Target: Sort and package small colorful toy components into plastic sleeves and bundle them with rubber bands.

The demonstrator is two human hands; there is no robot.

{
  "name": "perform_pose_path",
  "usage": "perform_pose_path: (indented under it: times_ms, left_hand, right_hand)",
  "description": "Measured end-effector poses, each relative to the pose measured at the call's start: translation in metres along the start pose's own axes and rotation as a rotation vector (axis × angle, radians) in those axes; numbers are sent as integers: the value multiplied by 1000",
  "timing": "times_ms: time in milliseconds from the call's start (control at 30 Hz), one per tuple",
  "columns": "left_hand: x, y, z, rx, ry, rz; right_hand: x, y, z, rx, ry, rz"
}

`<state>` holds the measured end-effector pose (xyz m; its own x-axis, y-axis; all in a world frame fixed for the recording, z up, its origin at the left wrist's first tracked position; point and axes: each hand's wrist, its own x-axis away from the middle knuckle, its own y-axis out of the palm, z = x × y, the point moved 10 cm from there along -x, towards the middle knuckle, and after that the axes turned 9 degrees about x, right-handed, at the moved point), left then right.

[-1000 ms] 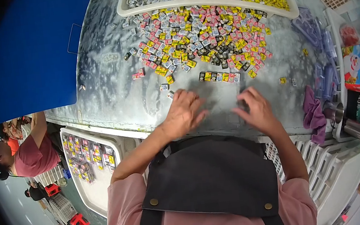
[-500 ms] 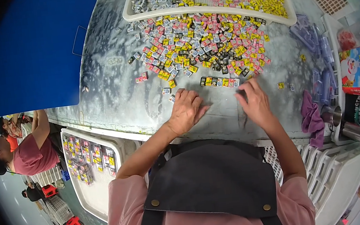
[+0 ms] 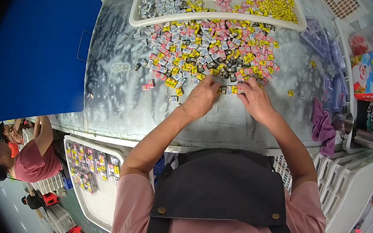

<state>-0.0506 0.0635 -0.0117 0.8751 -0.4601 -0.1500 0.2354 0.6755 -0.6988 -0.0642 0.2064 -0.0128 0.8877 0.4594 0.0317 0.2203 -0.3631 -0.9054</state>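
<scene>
A short row of small printed blocks, in yellow, black, white and pink, lies on the metal table in front of me. My left hand is closed at the left end of this row, thumb and fingers bent around it. At the right end, my right hand pinches the row with its fingertips. The fingers hide both ends. Just beyond is a wide loose pile of similar blocks. Two pink ones and a white one lie apart, left of the pile.
A white tray of sorted blocks stands behind the pile. Clear purple plastic cases and a purple cloth lie at the right. Lower left, another white tray holds packed sets. A co-worker works at the far left.
Both hands have moved forward onto the row. My left hand has gone right and away from me to the left end; my right hand has closed in on the other end.
</scene>
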Motion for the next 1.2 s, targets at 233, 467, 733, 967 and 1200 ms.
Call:
perform_pose_path:
  times_ms: [233,467,733,967,1200]
  left_hand:
    - [-4,4,5,-22,31,-21]
    - [-7,12,-4,-27,24,-92]
    - [-8,10,-1,-42,49,-86]
    - [-7,2,5,12,41,-93]
    - [20,-20,46,-4,61,-109]
  right_hand:
    - [-5,-2,0,-42,-14,23]
    - [-8,7,4,-18,-8,-40]
    - [-11,7,-1,41,-45,-34]
    - [-8,-4,-5,-21,-87,-8]
    - [21,-30,-37,-94,-132,-35]
